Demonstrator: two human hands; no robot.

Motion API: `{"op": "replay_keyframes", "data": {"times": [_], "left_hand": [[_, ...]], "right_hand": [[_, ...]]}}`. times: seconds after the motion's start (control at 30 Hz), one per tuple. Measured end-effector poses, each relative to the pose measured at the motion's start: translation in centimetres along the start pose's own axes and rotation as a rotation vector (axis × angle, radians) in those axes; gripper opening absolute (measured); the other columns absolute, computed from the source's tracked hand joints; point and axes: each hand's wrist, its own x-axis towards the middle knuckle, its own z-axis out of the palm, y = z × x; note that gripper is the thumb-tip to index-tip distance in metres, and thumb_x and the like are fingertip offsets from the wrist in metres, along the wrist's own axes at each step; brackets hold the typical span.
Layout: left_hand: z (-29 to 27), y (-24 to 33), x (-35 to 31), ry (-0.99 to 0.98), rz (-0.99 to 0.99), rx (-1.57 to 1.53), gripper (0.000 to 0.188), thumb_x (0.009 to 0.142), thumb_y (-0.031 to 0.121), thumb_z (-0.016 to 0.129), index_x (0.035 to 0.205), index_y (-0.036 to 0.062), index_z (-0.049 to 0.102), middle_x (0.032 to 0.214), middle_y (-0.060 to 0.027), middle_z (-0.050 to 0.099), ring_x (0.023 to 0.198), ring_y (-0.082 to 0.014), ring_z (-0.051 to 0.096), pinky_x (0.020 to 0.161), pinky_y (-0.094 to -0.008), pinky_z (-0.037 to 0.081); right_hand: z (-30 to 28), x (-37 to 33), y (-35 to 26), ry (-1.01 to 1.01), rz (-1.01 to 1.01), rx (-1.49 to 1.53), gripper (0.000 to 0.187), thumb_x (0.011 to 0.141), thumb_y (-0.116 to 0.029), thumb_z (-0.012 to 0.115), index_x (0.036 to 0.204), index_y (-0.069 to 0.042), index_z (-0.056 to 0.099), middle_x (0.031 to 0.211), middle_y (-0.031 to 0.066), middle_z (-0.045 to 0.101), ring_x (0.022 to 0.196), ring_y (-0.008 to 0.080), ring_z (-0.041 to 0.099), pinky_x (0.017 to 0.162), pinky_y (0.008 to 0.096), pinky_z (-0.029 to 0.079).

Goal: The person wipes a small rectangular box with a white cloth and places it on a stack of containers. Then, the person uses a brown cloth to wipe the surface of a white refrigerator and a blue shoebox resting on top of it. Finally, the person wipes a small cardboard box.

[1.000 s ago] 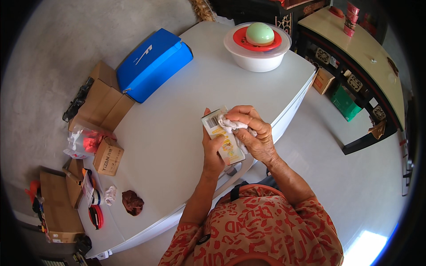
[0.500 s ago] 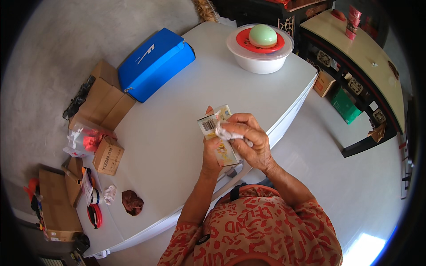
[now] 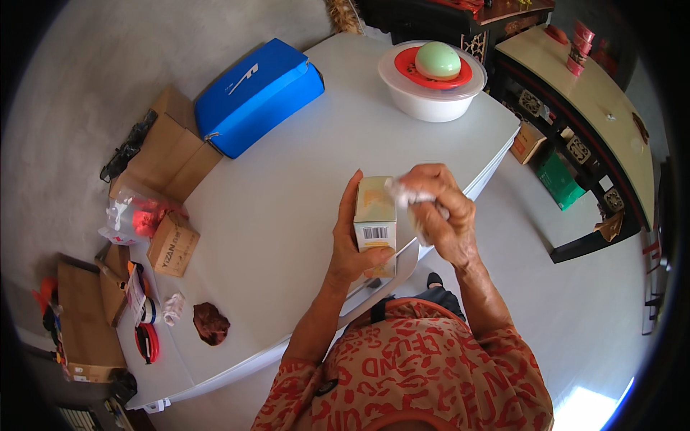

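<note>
A small pale cardboard box (image 3: 374, 203) with a barcode on one side is held up over the table's near edge. My left hand (image 3: 348, 248) grips it from the left, thumb across its lower face and fingers along its side. At its upper right edge is a crumpled white cloth or tissue (image 3: 404, 194), pinched in my right hand (image 3: 451, 219). Whether the cloth touches the box is hard to tell, as it is slightly blurred. My right fingers are bent around the cloth.
The white table (image 3: 287, 194) carries a blue shoebox (image 3: 259, 97), a lidded white basin (image 3: 431, 108), a small brown carton (image 3: 173, 244), a crumpled brown lump (image 3: 210, 324), a white wad (image 3: 173, 309) and a red ring-shaped item (image 3: 146, 343). A large open carton (image 3: 169, 154) stands at the left.
My left hand has turned the box, so its barcode side now sits lower and another face shows. My right hand with the cloth has shifted to the right and slightly upward.
</note>
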Motion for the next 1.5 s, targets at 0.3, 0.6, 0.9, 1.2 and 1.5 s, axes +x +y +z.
{"op": "replay_keyframes", "data": {"times": [0.3, 0.6, 0.9, 1.2, 1.5], "left_hand": [[-0.3, 0.4, -0.6, -0.138, -0.020, 0.102, 0.115, 0.053, 0.015, 0.079, 0.149, 0.0043, 0.016, 0.137, -0.0123, 0.043, 0.128, -0.0242, 0.042, 0.106, -0.0354, 0.031], [-0.6, 1.1, -0.7, -0.250, -0.103, 0.137, 0.115, 0.053, 0.010, 0.082, 0.149, 0.0042, 0.017, 0.135, -0.0111, 0.045, 0.125, -0.0227, 0.044, 0.106, -0.0336, 0.030], [-0.2, 0.4, -1.0, -0.235, -0.058, 0.141, 0.117, 0.052, 0.012, 0.083, 0.149, 0.0043, 0.019, 0.139, -0.0117, 0.043, 0.128, -0.0221, 0.042, 0.106, -0.0324, 0.030], [-0.1, -0.6, -0.2, -0.077, 0.007, -0.093, 0.123, 0.048, 0.021, 0.086, 0.148, 0.0042, 0.018, 0.136, -0.0096, 0.047, 0.125, -0.0226, 0.047, 0.106, -0.0348, 0.036], [0.4, -0.3, -0.4, 0.028, -0.033, -0.333, 0.116, 0.054, 0.019, 0.080, 0.149, 0.0134, 0.015, 0.130, -0.0103, 0.047, 0.117, -0.0258, 0.052, 0.096, -0.0386, 0.047]], "right_hand": [[-1.1, 0.8, 0.4, 0.027, -0.054, -0.582, 0.039, 0.076, 0.014, 0.055, 0.102, -0.011, 0.071, 0.102, 0.0116, 0.053, 0.089, 0.0217, 0.061, 0.073, 0.0322, 0.053], [-1.4, 0.8, -2.9, -0.360, -0.191, -0.296, 0.046, 0.064, 0.009, 0.064, 0.101, -0.017, 0.072, 0.105, 0.0090, 0.055, 0.099, 0.0257, 0.057, 0.077, 0.0342, 0.052], [-1.6, 0.8, -0.2, -0.178, -0.020, -0.359, 0.041, 0.075, 0.012, 0.058, 0.104, -0.015, 0.070, 0.104, 0.0093, 0.054, 0.090, 0.0228, 0.061, 0.073, 0.0355, 0.054], [1.5, -1.3, 0.6, 0.060, -0.199, -0.100, 0.041, 0.081, 0.005, 0.047, 0.117, -0.006, 0.062, 0.115, 0.0125, 0.044, 0.108, 0.0221, 0.049, 0.091, 0.0338, 0.045], [2.8, -3.3, 2.9, 0.161, 0.002, -0.160, 0.042, 0.082, 0.007, 0.050, 0.123, -0.003, 0.058, 0.111, 0.0125, 0.048, 0.095, 0.0201, 0.056, 0.079, 0.0287, 0.050]]}}
